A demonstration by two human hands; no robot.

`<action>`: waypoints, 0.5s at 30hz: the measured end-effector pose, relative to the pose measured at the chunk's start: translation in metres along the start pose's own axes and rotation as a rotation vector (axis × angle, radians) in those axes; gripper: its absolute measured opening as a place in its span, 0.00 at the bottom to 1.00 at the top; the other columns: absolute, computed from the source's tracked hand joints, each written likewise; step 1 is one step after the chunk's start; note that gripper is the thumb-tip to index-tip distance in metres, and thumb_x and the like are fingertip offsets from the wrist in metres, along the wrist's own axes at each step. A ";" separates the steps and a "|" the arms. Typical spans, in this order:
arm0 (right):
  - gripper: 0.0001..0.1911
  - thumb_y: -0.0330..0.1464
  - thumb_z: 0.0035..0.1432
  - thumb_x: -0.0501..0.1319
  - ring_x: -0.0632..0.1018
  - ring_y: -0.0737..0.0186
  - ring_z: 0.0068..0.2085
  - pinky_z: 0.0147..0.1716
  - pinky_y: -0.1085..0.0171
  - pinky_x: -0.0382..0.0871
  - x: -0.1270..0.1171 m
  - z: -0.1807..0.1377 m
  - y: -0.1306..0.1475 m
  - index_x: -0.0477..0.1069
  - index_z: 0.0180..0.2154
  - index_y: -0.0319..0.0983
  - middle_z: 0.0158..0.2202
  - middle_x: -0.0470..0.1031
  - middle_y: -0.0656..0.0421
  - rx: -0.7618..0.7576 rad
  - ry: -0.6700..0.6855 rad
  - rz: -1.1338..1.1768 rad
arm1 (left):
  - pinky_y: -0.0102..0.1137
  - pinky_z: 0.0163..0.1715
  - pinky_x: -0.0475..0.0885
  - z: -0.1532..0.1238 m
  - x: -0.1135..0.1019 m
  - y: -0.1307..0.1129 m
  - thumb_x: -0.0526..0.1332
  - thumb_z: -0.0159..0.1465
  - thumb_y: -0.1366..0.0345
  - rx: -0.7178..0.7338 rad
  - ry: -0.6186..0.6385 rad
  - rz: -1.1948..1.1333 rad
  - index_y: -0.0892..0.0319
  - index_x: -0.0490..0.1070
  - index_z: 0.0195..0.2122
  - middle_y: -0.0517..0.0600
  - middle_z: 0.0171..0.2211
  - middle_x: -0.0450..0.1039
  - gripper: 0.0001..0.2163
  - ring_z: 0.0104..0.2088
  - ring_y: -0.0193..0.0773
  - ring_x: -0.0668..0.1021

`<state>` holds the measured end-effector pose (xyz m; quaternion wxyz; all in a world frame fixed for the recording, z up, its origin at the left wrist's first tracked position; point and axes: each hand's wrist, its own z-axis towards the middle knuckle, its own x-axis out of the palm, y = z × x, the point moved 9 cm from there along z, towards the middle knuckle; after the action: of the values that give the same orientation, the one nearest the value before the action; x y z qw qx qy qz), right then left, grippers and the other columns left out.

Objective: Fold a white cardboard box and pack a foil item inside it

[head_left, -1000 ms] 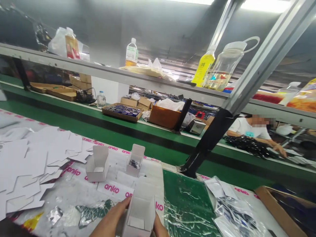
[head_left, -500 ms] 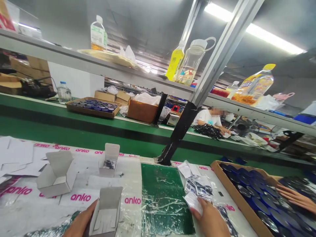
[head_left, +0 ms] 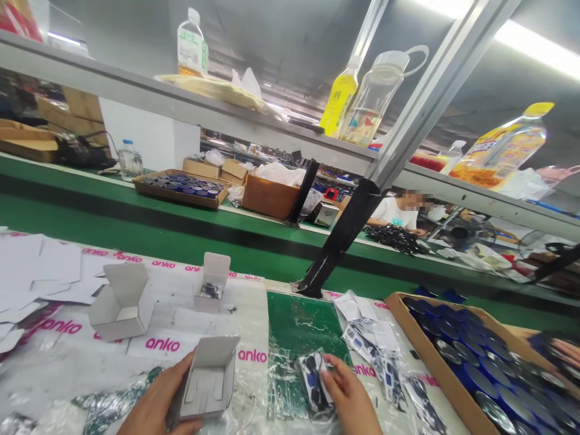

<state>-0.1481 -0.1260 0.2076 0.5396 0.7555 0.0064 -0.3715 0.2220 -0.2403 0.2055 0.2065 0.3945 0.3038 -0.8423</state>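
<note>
My left hand (head_left: 158, 402) is wrapped round the side of a small white cardboard box (head_left: 211, 380), whose lid stands up and whose inside shows a folded insert. To its right, my right hand (head_left: 347, 393) pinches a small clear packet (head_left: 313, 380) with a coiled black cable and something white in it, over the green strip. More such packets (head_left: 369, 344) lie in a loose row on the plastic beyond that hand. Another open white box (head_left: 122, 311) stands at the left, and a third box (head_left: 211, 290) farther back has dark contents.
Flat white cartons (head_left: 36, 272) lie at the far left. A cardboard tray (head_left: 408, 332) of dark blue round items stands at the right, with another person's hand (head_left: 566, 356) beyond it. A slanted post (head_left: 335, 248) and a shelf with bottles (head_left: 339, 103) rise ahead.
My right hand has moved left from the packet pile, now carrying one packet near the box. My left hand still holds its box. The other person's hand has shifted right; the view has shifted slightly.
</note>
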 end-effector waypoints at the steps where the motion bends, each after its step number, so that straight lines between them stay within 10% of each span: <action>1: 0.40 0.52 0.52 0.51 0.79 0.45 0.49 0.51 0.52 0.71 -0.001 0.002 0.005 0.66 0.54 0.26 0.50 0.76 0.40 -0.030 -0.064 -0.105 | 0.37 0.44 0.80 0.002 -0.002 -0.003 0.65 0.56 0.59 0.009 -0.014 0.002 0.50 0.44 0.65 0.58 0.53 0.77 0.39 0.47 0.50 0.82; 5: 0.32 0.46 0.60 0.48 0.71 0.41 0.58 0.59 0.45 0.63 -0.006 -0.007 0.040 0.72 0.52 0.29 0.56 0.71 0.42 -0.219 -0.282 -0.584 | 0.38 0.43 0.79 0.005 -0.006 -0.010 0.67 0.53 0.63 0.037 -0.037 0.044 0.55 0.46 0.64 0.63 0.51 0.77 0.40 0.46 0.52 0.82; 15: 0.23 0.27 0.64 0.44 0.80 0.49 0.49 0.48 0.53 0.75 0.047 -0.012 0.058 0.76 0.48 0.34 0.50 0.78 0.47 -0.198 0.102 -0.998 | 0.40 0.49 0.78 0.009 -0.009 -0.011 0.73 0.45 0.72 -0.071 0.026 -0.139 0.44 0.41 0.64 0.56 0.55 0.74 0.52 0.52 0.50 0.79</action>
<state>-0.0838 -0.1586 0.2295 0.3646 0.6228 0.4280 -0.5441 0.2159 -0.2379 0.2210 0.1573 0.3757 0.3626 -0.8382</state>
